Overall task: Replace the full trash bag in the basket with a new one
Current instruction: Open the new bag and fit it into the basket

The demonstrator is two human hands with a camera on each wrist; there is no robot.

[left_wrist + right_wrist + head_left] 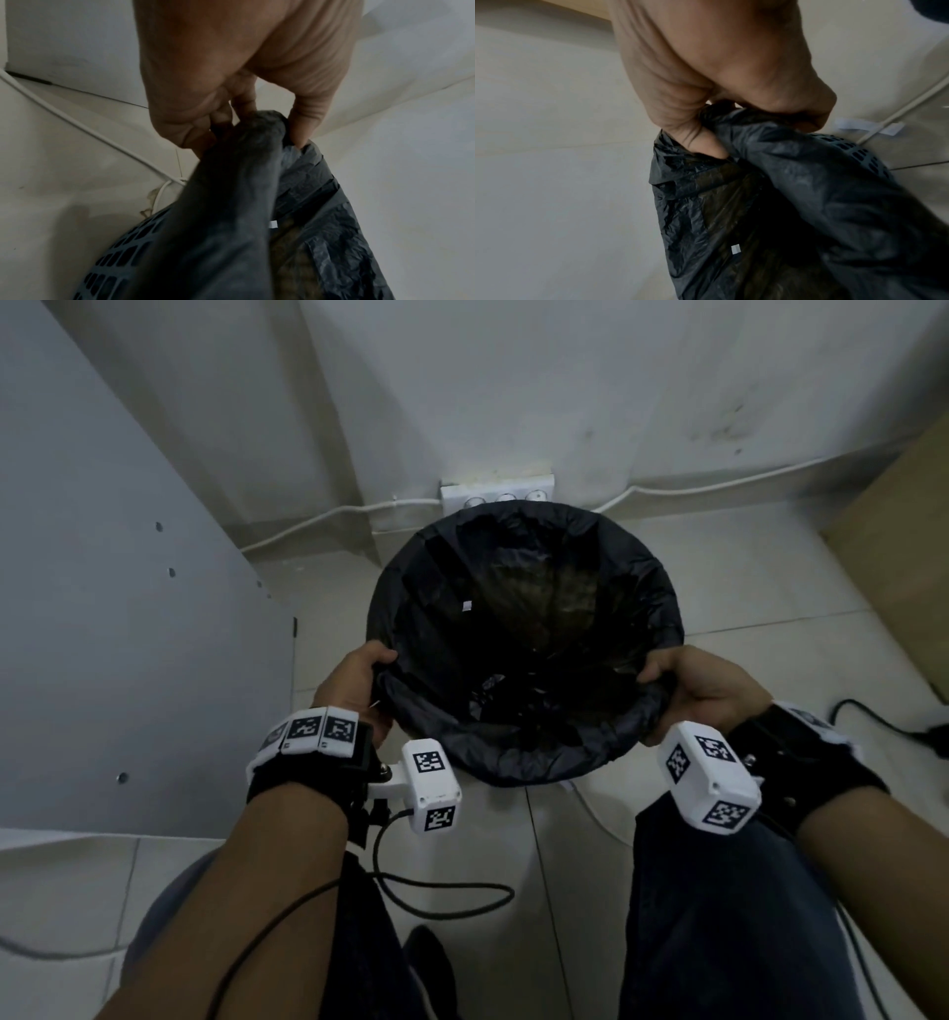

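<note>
Early going — the black trash bag (524, 634) sits in the basket (120, 255) on the floor by the wall. Left hand (354, 685) and right hand (703, 685) each pinch its near rim; lifting out and relining remain — no new bag visible.

Pale tiled floor (744, 588) meets white walls (462, 392), a socket strip (497, 492) and white cable (318, 521) along their base.

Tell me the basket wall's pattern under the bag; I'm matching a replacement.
A blue-grey grid of small rectangular holes on the basket, clearest in the left wrist view.
</note>
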